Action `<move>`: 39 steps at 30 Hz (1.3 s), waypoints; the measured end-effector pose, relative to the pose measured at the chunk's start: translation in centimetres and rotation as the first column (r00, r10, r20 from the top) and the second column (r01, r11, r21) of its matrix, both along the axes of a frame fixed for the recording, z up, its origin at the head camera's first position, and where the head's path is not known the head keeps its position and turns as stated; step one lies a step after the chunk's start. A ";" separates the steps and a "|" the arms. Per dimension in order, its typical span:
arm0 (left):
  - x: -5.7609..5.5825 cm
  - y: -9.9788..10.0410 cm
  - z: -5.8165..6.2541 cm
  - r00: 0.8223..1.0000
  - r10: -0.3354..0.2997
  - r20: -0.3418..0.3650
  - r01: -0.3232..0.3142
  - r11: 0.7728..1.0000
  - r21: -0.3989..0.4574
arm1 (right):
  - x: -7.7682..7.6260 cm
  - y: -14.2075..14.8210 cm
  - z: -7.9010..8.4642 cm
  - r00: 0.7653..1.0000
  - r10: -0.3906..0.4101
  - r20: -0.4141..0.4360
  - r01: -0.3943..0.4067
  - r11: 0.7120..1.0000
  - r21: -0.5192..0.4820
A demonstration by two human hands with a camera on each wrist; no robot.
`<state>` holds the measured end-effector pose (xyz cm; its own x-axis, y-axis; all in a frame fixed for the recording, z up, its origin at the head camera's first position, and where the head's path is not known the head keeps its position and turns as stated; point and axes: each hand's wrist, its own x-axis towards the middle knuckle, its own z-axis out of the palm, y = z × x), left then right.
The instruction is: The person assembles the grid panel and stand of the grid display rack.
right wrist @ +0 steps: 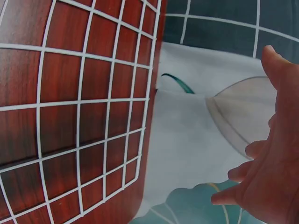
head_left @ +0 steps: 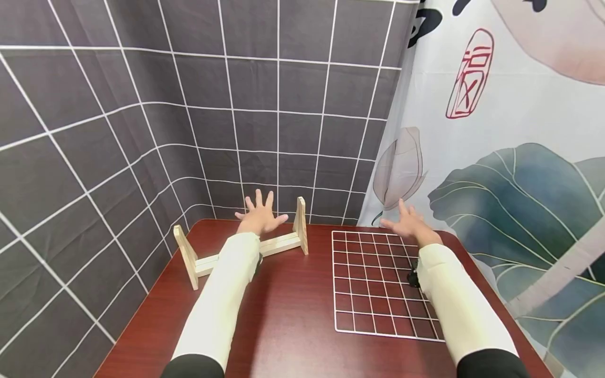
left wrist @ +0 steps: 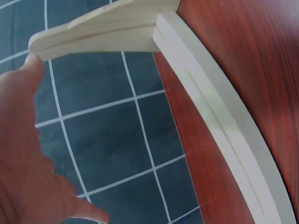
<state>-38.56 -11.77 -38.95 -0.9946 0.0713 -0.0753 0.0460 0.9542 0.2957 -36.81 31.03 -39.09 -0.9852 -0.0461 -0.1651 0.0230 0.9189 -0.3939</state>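
My left hand (head_left: 259, 216) is spread wide, its fingers apart and holding nothing, above a pale wooden stand (head_left: 281, 244). The stand has two upright end pieces joined by a long bar; my left forearm covers part of that bar. In the left wrist view the thumb overlaps the tip of one wooden upright (left wrist: 98, 32). Over the far right part of a white wire grid panel (head_left: 373, 286) reaches my right hand (head_left: 410, 226), fingers extended and nothing in it. The panel lies on the table, with my right sleeve hiding its right side.
The reddish-brown table (head_left: 293, 315) meets a dark grey curtain with white grid lines (head_left: 302, 131) at the back and left. A white curtain with painted leaves (head_left: 515, 210) hangs along the right edge.
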 end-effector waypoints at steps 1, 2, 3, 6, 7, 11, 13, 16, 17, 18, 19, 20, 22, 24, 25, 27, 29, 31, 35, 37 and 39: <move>0.1 0.2 -0.2 1.000 0.002 0.002 -0.002 1.000 0.001 | 0.0 0.3 -0.2 1.000 0.002 -0.002 -0.002 1.000 -0.005; 0.1 0.5 -0.3 1.000 0.002 0.005 -0.002 1.000 0.006 | 0.0 0.6 -0.4 1.000 0.001 -0.005 -0.001 1.000 0.000; 0.3 0.8 -0.4 1.000 0.001 0.008 -0.001 1.000 0.009 | 0.0 0.9 -0.7 1.000 -0.001 -0.007 0.001 1.000 -0.001; 0.6 1.8 -0.6 1.000 -0.009 0.013 0.009 1.000 0.030 | -0.1 1.9 -1.5 1.000 0.004 -0.029 -0.004 1.000 0.010; 0.7 2.1 -0.7 1.000 -0.011 0.014 0.011 0.999 0.034 | 0.0 2.2 -1.8 0.999 0.006 -0.037 -0.006 1.000 0.011; 0.9 3.5 -1.6 1.000 -0.016 -0.010 0.016 0.998 0.063 | 0.0 3.3 -3.0 0.999 0.003 -0.052 -0.003 1.000 -0.006; 1.1 4.2 -2.2 0.999 -0.017 -0.034 0.019 0.997 0.081 | 0.3 3.8 -3.4 0.999 -0.022 -0.037 0.022 1.000 -0.012; 1.4 5.4 -3.1 0.998 -0.014 -0.057 0.021 0.992 0.125 | 0.7 4.8 -4.0 0.998 -0.059 -0.013 0.059 0.998 0.014; 1.5 5.8 -3.4 0.998 -0.008 -0.058 0.016 0.990 0.140 | 0.9 5.2 -4.2 0.997 -0.071 -0.015 0.071 0.997 0.027; 1.7 6.3 -3.8 0.998 -0.002 -0.057 0.010 0.988 0.152 | 1.1 5.6 -4.4 0.997 -0.080 -0.012 0.081 0.996 0.044; 1.8 6.8 -4.1 0.998 -0.001 -0.057 0.010 0.988 0.155 | 1.3 6.0 -4.6 0.996 -0.087 -0.006 0.088 0.995 0.055; 2.0 7.3 -4.5 0.999 0.005 -0.048 0.003 0.987 0.160 | 1.5 6.4 -4.8 0.995 -0.095 -0.001 0.095 0.994 0.062; 2.5 8.3 -5.3 1.000 0.004 -0.030 0.001 0.989 0.148 | 1.9 7.2 -5.4 0.994 -0.110 0.006 0.109 0.991 0.082; 3.0 9.2 -6.0 1.000 -0.002 -0.010 0.004 0.991 0.133 | 2.3 8.1 -5.9 0.992 -0.124 0.023 0.121 0.988 0.091; 3.2 9.6 -6.3 1.000 -0.009 0.001 0.009 0.992 0.126 | 2.5 8.5 -6.2 0.990 -0.134 0.031 0.131 0.987 0.089; 3.6 10.4 -7.1 0.999 -0.022 0.025 0.019 0.994 0.112 | 2.7 9.3 -6.8 0.987 -0.154 0.049 0.148 0.984 0.099; 3.9 11.1 -7.6 0.998 -0.032 0.047 0.027 0.995 0.093 | 3.0 9.8 -7.5 0.982 -0.178 0.065 0.171 0.980 0.097; 4.3 11.8 -8.2 0.996 -0.039 0.080 0.033 0.997 0.075 | 3.2 10.1 -8.1 0.978 -0.192 0.087 0.183 0.978 0.101; 5.1 13.4 -9.0 0.990 -0.035 0.134 0.028 0.998 0.056 | 3.6 10.4 -9.2 0.969 -0.214 0.123 0.201 0.974 0.106; 5.4 14.2 -9.5 0.986 -0.047 0.158 0.038 0.998 0.058 | 3.6 10.7 -9.7 0.965 -0.223 0.141 0.209 0.972 0.111; 5.8 15.0 -9.7 0.983 -0.069 0.172 0.058 0.996 0.064 | 3.4 10.9 -10.0 0.961 -0.233 0.148 0.217 0.969 0.116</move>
